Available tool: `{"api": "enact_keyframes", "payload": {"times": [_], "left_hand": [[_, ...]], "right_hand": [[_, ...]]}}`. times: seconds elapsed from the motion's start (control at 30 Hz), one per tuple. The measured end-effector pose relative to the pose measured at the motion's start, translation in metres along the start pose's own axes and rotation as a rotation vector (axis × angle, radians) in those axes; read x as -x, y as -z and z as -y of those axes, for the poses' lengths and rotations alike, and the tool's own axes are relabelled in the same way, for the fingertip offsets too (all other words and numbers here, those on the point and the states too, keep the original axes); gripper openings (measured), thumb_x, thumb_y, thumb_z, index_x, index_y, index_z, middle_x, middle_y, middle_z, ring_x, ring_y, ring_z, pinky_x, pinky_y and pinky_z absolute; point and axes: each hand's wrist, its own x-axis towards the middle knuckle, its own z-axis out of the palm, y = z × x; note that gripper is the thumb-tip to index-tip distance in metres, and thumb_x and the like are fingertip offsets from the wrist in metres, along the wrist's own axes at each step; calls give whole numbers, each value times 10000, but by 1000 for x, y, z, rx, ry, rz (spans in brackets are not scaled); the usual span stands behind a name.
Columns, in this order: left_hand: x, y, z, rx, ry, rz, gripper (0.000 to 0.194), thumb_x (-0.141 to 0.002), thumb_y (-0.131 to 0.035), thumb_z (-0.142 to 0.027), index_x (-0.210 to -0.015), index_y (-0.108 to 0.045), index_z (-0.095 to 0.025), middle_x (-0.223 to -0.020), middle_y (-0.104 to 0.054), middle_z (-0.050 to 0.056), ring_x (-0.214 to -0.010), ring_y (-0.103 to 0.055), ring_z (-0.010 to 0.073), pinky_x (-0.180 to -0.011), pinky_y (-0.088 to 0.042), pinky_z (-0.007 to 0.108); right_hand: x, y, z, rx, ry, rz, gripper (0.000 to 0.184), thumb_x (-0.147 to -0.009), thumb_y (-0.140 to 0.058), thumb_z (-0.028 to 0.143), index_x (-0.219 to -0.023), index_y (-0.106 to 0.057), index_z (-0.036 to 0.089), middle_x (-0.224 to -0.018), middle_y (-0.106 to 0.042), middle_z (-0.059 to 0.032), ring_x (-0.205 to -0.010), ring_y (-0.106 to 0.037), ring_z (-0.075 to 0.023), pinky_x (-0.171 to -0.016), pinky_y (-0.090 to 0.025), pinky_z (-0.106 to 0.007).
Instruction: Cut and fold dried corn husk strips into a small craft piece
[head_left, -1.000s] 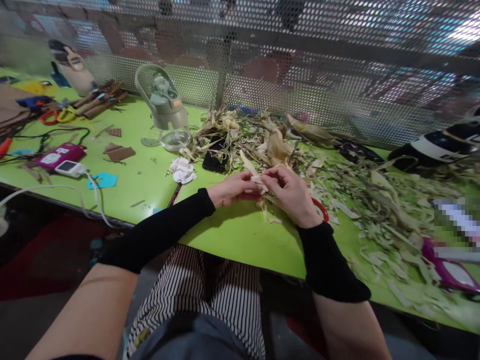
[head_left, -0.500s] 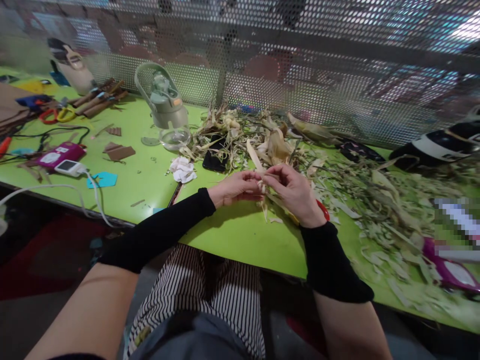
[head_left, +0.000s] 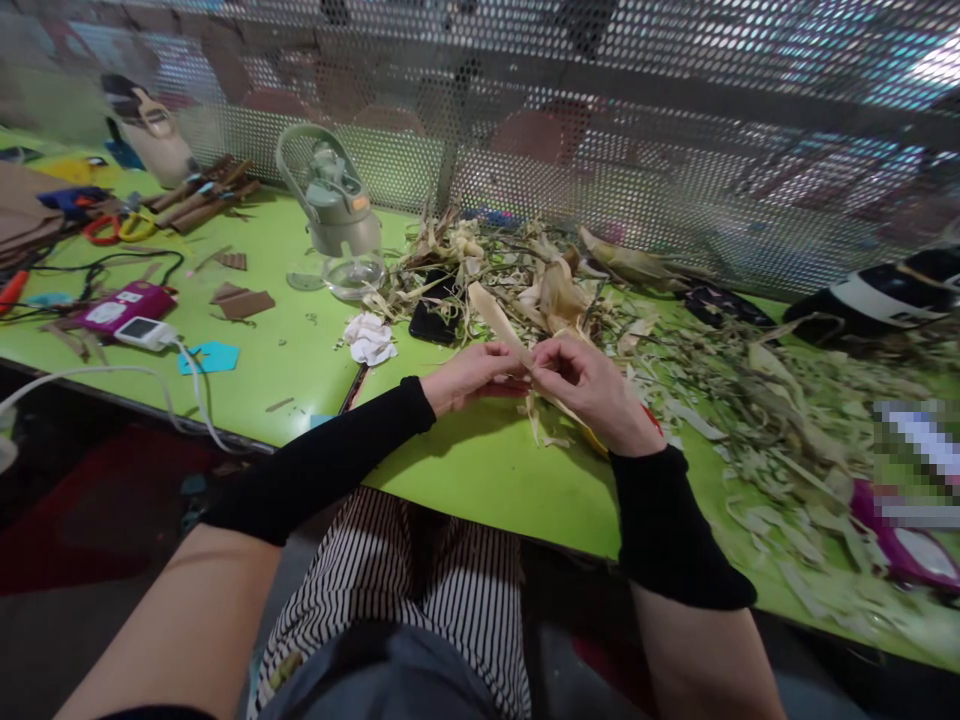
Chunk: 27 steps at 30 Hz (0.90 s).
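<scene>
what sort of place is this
Probably a craft workshop, or at least a shared craft table: a green worktop strewn with dried, husk-like strips, with scissors and brown scraps lying on it.

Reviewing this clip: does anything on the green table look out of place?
Yes, the black phone-like slab: just beyond the left hand, it lies amid a messy heap of dried husks, with strips partly over it, easily buried.

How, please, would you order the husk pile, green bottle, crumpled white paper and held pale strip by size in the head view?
1. Husk pile
2. Green bottle
3. Crumpled white paper and pale strip, unranked: the strip looks longer, the paper broader.
</scene>
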Motion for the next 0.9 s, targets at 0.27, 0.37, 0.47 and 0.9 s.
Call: {"api": "enact_keyframes", "payload": {"times": [0.27, 0.37, 0.47, 0.9], "left_hand": [[0, 1, -1, 7, 25, 6, 201, -921, -575, 16, -769, -631, -104, -752, -693, 35, -692, -669, 85, -950, -604, 359], [2, 1, -3, -17, 40, 8, 189, -922, -552, 27, -808, -630, -102, -754, -704, 47, -676, -677, 90, -897, -610, 320], [6, -2, -6, -42, 41, -6, 185, -936, -541, 22, -833, -618, -112, -757, -704, 40, -671, -681, 92, -898, -614, 327], [5, 0, -1, -84, 0, -12, 224, -956, -510, 39, -835, -530, -149, -708, -643, -26, -661, -698, 87, -977, -606, 408]], "right_hand": [[0, 1, 5, 138, 117, 28, 93, -792, -613, 176, -754, -561, 243, -807, -615, -39, -725, -550, -204, -700, -427, -365], [-1, 5, 2, 208, 183, 62, 131, -779, -597, 157, -725, -513, 243, -810, -626, -46, -768, -560, -219, -730, -427, -371], [-1, 5, 0, 244, 215, 81, 137, -813, -582, 173, -731, -497, 242, -810, -611, -47, -779, -562, -220, -728, -424, -365], [0, -2, -7, 309, 119, -70, 166, -876, -596, 225, -771, -470, 252, -749, -564, -19, -709, -521, -197, -669, -376, -334]]}}
